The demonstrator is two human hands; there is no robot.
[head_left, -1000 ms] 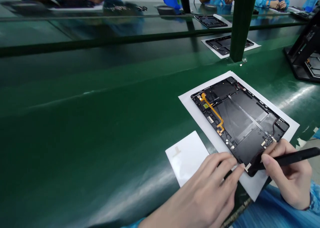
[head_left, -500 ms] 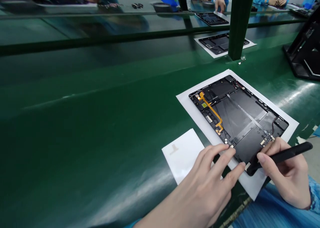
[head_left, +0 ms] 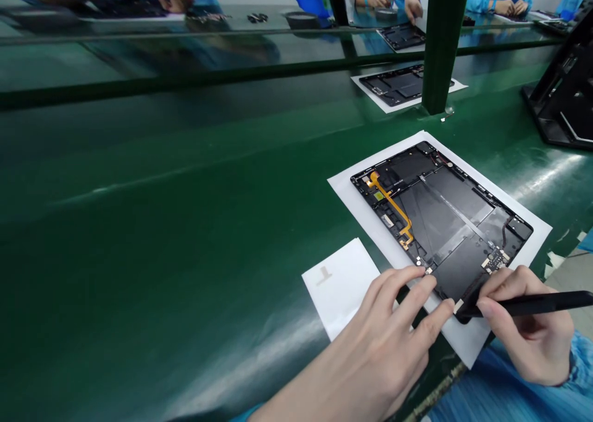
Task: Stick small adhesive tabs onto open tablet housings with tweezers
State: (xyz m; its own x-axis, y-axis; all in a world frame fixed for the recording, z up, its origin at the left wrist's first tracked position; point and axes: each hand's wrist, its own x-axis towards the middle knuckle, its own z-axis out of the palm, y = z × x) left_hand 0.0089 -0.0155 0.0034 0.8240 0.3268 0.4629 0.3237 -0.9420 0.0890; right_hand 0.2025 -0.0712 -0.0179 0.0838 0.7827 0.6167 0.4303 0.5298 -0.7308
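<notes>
An opened tablet housing (head_left: 440,224) lies on a white paper sheet (head_left: 365,224), showing black panels, a thin silver strip and an orange flex cable (head_left: 393,209). My left hand (head_left: 370,348) rests its spread fingertips on the tablet's near edge and holds nothing. In my right hand (head_left: 528,329) is a pair of black tweezers (head_left: 546,304). Their tips sit at the tablet's near corner, close to a small pale tab, and my fingers partly hide them. A small white card (head_left: 338,286) lies just left of my left hand.
A green mat (head_left: 139,224) covers the bench. Behind it stand a glass divider (head_left: 139,36) and a green post (head_left: 442,45). Another tablet housing (head_left: 393,85) lies on paper beyond. A black stand (head_left: 563,94) is at right. Co-workers in blue sleeves work across the divider.
The tweezers have swung from slanting upward to nearly level, with their tips still at the near corner. My left hand has shifted little since half a second ago.
</notes>
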